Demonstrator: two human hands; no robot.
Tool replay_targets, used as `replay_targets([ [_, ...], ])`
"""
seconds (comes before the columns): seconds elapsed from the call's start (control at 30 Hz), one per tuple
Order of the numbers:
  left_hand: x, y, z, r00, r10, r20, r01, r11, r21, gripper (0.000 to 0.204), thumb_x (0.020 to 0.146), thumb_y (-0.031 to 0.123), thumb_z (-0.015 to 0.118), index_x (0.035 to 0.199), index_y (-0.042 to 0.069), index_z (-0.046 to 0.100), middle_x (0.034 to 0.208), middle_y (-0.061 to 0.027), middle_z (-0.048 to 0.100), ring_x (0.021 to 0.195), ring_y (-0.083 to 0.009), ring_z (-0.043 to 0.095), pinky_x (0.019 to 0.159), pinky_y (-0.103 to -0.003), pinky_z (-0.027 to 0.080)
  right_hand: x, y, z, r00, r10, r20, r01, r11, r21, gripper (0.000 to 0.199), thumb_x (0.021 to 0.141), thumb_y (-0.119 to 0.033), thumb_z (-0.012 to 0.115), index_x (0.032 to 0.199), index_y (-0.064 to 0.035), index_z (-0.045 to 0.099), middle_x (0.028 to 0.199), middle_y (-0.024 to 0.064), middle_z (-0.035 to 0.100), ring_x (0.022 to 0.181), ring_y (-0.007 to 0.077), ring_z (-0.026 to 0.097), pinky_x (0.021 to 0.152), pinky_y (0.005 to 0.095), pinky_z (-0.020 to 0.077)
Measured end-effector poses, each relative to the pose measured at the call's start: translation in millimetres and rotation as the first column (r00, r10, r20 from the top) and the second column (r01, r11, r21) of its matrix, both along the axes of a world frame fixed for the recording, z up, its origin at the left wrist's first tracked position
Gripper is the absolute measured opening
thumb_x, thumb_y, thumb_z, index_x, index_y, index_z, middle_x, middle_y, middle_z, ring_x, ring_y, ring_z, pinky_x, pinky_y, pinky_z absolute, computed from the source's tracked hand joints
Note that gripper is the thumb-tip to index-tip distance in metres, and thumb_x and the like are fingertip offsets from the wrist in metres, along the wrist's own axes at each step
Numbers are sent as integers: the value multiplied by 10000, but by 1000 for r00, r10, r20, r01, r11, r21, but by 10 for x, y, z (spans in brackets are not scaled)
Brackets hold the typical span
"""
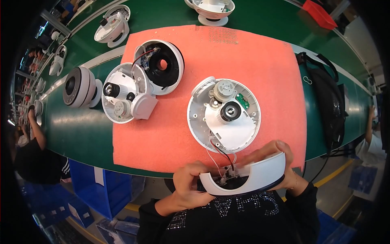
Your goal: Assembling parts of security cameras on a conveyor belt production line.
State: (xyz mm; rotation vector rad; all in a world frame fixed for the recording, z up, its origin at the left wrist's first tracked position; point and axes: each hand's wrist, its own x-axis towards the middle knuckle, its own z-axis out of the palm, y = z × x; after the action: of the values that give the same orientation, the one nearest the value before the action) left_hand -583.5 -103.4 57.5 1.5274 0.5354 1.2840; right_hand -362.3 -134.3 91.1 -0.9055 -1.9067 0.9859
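Observation:
Between my two hands, just past the near edge of the table, a white round housing half [260, 173] with a dark rim and a curved cutout is held tilted. My left hand [191, 185] grips its left end, while my right hand [280, 162] wraps round the right end. Thin red, black and white wires [221, 153] run from inside it to the white bowl-shaped housing [195, 128] on the mat. That bowl carries a silver motor [223, 90], a black round part [230, 111] and a small green circuit board [243, 101].
An orange foam mat [268, 65] covers the green table. On its left lies another opened unit, a white half [134, 83] wired to a black-lined half [178, 61]. Beyond stand an assembled device [79, 87] and further units. A black bag [327, 101] lies right; blue bins [109, 191] stand below left.

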Motion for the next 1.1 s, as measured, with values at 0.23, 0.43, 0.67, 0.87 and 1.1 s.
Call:
replay_targets([
  [0.23, -81, 34, 74, 1000, -13, -18, 11, 998, -66, 403, 632, 8, 746, 897, -19, 444, 835, -184, 613, 740, -203, 632, 647, -282, 533, -67, -47, -5, 994, -103, 27, 104, 994, -41, 934, 636, -72, 757, 1285, -188, 96, 1038, 169, 438, 918, 329, 576, 755, 446, 508],
  [0.43, -186, 84, 142, 985, -96, -140, 81, 991, -107, 391, 627, -56, 699, 954, -3, 491, 889, -149, 626, 812, -214, 635, 669, -281, 530, 14, 18, 227, 999, 46, 28, -45, 999, -23, 785, 618, -238, 797, 1203, -91, 295, 1072, 182, 485, 956, 316, 572, 806, 447, 484],
  [0.67, -209, 124, 134, 971, -103, -214, 106, 994, 2, 374, 622, -52, 694, 939, 2, 503, 892, -145, 627, 805, -234, 642, 683, -279, 520, -61, 3, 257, 999, -52, 10, 51, 994, 99, 538, 625, -198, 777, 1041, 21, 515, 923, 163, 612, 800, 320, 617, 695, 365, 504],
  [0.87, -225, 123, 161, 972, -130, -197, 123, 991, -48, 389, 634, -19, 709, 968, -15, 511, 900, -151, 626, 838, -246, 639, 708, -293, 516, -38, -39, 282, 1000, -23, 14, 25, 991, -130, 427, 737, -137, 669, 1090, 2, 473, 909, 174, 620, 839, 305, 614, 811, 423, 464],
  [1.1, -235, 116, 137, 975, -68, -210, 66, 998, -16, 347, 633, 47, 724, 930, -23, 560, 899, -149, 640, 827, -254, 644, 723, -301, 514, -132, 53, 357, 999, -53, 0, 53, 998, -45, 400, 724, -155, 676, 1045, 2, 496, 962, 195, 606, 869, 314, 604, 802, 411, 466],
])
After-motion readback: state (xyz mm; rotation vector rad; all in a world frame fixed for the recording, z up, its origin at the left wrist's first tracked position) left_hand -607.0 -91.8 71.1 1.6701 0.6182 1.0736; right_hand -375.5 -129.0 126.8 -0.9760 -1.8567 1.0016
